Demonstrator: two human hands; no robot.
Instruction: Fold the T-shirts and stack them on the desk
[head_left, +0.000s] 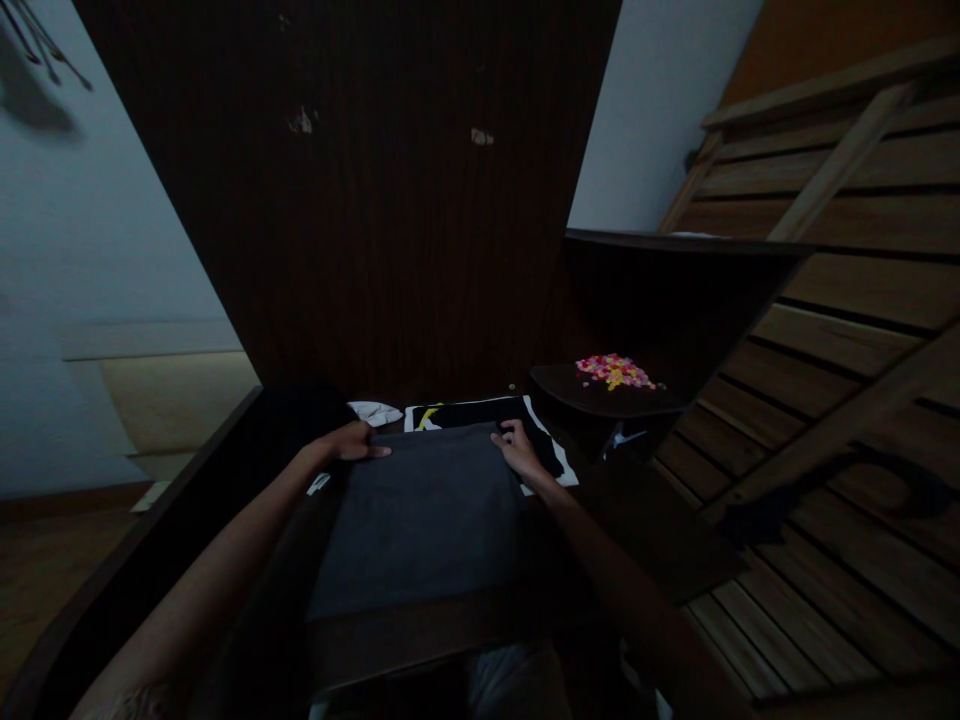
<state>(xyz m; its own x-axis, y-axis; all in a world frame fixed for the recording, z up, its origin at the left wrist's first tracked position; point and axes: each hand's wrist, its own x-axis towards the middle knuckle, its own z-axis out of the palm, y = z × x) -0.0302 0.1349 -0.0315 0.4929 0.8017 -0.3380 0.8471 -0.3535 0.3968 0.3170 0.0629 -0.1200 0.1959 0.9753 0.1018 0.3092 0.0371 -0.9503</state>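
Observation:
A dark grey folded cloth point(424, 520) lies flat on the dark desk point(390, 640), its lower edge near the front of the desk. At the cloth's far left corner, my left hand point(354, 442) is closed, thumb along the top edge. My right hand point(519, 452) pinches the far right corner between thumb and bent fingers. Behind the cloth, partly covered by it, lies a black sheet with a white border point(480, 410) and a yellow mark. A crumpled white piece point(375, 412) sits beyond my left hand.
Small pink, red and yellow pieces point(615, 370) are heaped on a rounded shelf point(592, 400) at right. A tall dark wooden panel point(375, 200) rises behind the desk. Wooden slats point(847, 340) lean on the right, with a dark strap point(825, 490). The room is dim.

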